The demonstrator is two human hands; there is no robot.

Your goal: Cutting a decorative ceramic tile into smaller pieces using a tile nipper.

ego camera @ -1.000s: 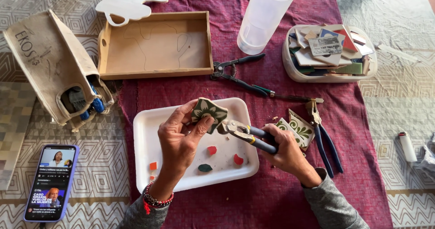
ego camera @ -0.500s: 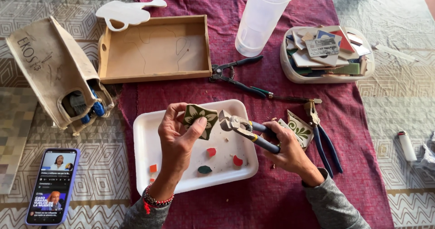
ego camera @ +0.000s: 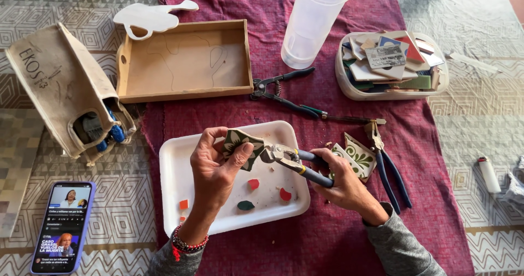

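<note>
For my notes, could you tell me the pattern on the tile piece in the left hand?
Dark green tile piece with cream leaf motif, head view.

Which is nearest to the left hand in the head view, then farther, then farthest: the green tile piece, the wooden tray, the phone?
From the left hand:
1. Green tile piece, held in its fingers.
2. Wooden tray, up beyond the hand.
3. Phone, far at lower left.
</note>
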